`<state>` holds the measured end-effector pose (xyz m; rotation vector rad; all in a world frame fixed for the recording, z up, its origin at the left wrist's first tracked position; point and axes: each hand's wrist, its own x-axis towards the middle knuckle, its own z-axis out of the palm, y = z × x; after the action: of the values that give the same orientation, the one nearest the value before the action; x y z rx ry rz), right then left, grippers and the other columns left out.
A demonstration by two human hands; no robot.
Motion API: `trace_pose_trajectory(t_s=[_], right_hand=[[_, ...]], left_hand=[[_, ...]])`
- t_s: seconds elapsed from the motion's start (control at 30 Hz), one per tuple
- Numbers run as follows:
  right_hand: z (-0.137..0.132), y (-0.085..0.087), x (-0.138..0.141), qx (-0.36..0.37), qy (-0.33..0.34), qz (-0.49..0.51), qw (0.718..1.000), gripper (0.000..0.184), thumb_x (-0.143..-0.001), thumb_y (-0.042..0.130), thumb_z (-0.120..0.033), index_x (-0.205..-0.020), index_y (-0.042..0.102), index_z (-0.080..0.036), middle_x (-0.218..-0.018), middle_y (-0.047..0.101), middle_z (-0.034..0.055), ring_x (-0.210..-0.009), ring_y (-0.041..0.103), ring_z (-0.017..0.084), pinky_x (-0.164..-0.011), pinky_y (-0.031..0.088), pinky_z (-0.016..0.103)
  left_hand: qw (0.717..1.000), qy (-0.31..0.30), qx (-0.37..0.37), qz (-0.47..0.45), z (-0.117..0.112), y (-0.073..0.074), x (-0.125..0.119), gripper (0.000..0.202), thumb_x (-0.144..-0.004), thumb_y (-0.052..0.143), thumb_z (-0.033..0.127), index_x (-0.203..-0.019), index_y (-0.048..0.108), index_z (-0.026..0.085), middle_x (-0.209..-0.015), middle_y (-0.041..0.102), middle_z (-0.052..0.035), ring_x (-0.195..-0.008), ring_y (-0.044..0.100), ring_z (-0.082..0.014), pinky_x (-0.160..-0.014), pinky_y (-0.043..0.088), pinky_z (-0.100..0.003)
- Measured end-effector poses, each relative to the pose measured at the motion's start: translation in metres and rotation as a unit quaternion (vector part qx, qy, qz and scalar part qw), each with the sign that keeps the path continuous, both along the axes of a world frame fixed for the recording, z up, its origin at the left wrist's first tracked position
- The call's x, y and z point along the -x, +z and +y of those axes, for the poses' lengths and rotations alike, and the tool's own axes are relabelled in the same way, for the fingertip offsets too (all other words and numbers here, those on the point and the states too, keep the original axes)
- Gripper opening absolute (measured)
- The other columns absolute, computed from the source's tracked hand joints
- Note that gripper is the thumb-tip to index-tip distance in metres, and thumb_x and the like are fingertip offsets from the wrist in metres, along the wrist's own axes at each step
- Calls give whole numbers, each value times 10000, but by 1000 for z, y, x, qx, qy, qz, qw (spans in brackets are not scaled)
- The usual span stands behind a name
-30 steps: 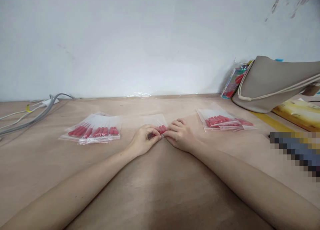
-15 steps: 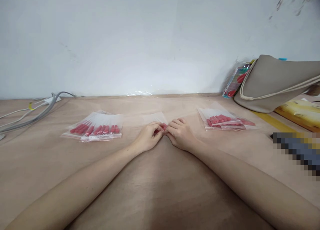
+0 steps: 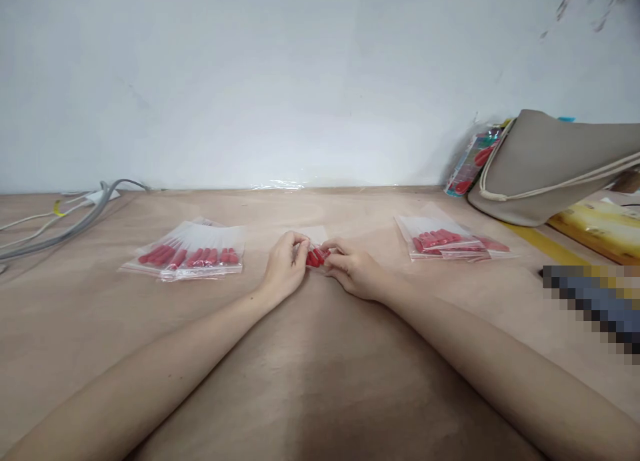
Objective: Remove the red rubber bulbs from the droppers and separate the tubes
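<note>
Between my hands a small clear plastic bag [image 3: 314, 257] with red, rod-like pieces in it lies on the table. My left hand [image 3: 289, 259] is closed on the bag's left edge, thumb against fingers. On the other side my right hand [image 3: 353, 269] pinches its right edge. A fanned stack of similar bags [image 3: 200, 255] with red pieces rests to the left of my left hand. Another stack of filled bags [image 3: 440, 237] lies to the right of my right hand.
Grey and white cables [image 3: 85, 224] run along the left side. At the right are a grey-beige drawstring bag [image 3: 560, 167], a blister package [image 3: 473, 161], a yellow packet [image 3: 600, 231] and a pixelated dark object [image 3: 590, 307]. A white wall [image 3: 320, 81] rises behind the table.
My hands have moved apart slightly, with the left shifting left. More of the bag and its red pieces now shows between them. Both stacks stay where they were.
</note>
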<state>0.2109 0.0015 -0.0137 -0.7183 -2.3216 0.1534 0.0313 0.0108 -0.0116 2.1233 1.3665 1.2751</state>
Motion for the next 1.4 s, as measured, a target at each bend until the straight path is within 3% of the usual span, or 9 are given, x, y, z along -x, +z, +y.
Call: trace_pose_trajectory(t_s=[0.1, 0.23, 0.4, 0.5, 0.73, 0.97, 1.13, 1.27, 1.4], right_hand=[[-1, 6, -16, 83, 60, 24, 994, 88, -756, 525, -119, -681, 544, -160, -1045, 539, 91, -860, 570, 137, -754, 451, 271], [1, 6, -31, 125, 22, 46, 991, 205, -799, 498, -168, -605, 564, -153, -955, 596, 83, -811, 593, 143, -717, 459, 276], [11, -6, -31, 40, -134, 68, 988, 128, -778, 554, -212, -715, 656, -169, -782, 584, 53, -726, 552, 148, -667, 441, 287], [13, -5, -26, 60, -176, 24, 982, 129, -780, 567, -218, -812, 690, -195, -700, 568, 35, -683, 533, 148, -638, 421, 281], [15, 8, -17, 268, -59, 18, 962, 320, -895, 350, -296, -753, 608, -169, -703, 618, 5, -653, 552, 133, -609, 423, 247], [16, 16, -13, 295, -68, 56, 951, 234, -871, 391, -337, -797, 534, -167, -771, 605, 17, -685, 544, 120, -620, 443, 246], [15, 11, -14, 373, -7, 119, 920, 179, -796, 537, -297, -910, 519, -161, -784, 614, 26, -648, 548, 103, -578, 449, 229], [16, 7, -15, 317, -8, 95, 943, 270, -792, 530, -235, -1046, 547, -147, -877, 629, 59, -665, 545, 106, -620, 459, 255], [14, 8, -16, 247, 12, 77, 966, 211, -787, 534, -239, -961, 619, -157, -848, 620, 41, -649, 521, 99, -608, 439, 240]], left_hand=[[998, -60, 19, 22, -2, 4, 9, 232, -868, 430, 342, -948, 563, 170, -1032, 621, -67, -1030, 558, -199, -900, 430, -342], [979, -144, 30, 142, -2, 10, 23, 366, -867, 440, 376, -1179, 513, 199, -1243, 529, -72, -1225, 413, -227, -1009, 345, -386], [966, -172, 16, 195, -9, 13, 30, 350, -827, 504, 369, -1136, 552, 212, -1105, 593, -74, -1009, 545, -216, -874, 447, -356], [968, -150, -10, 199, -16, 13, 35, 322, -798, 546, 368, -1079, 581, 214, -1015, 614, -63, -920, 561, -209, -836, 451, -349], [971, -128, -15, 203, -20, 12, 42, 318, -808, 549, 362, -1080, 571, 199, -966, 638, -48, -846, 582, -182, -749, 466, -300], [980, -114, 12, 164, -17, 9, 38, 341, -797, 565, 315, -1116, 542, 195, -1029, 642, -55, -916, 602, -192, -815, 476, -321], [982, -109, 11, 152, -15, 4, 42, 318, -797, 573, 315, -1090, 546, 195, -1010, 650, -49, -903, 617, -183, -800, 495, -311], [985, -97, 22, 140, -13, 2, 42, 337, -792, 582, 328, -1093, 538, 185, -1014, 655, -54, -914, 625, -185, -822, 499, -318], [985, -90, 28, 141, -14, 3, 40, 345, -797, 574, 331, -1098, 529, 170, -1054, 644, -66, -965, 611, -188, -870, 482, -330]])
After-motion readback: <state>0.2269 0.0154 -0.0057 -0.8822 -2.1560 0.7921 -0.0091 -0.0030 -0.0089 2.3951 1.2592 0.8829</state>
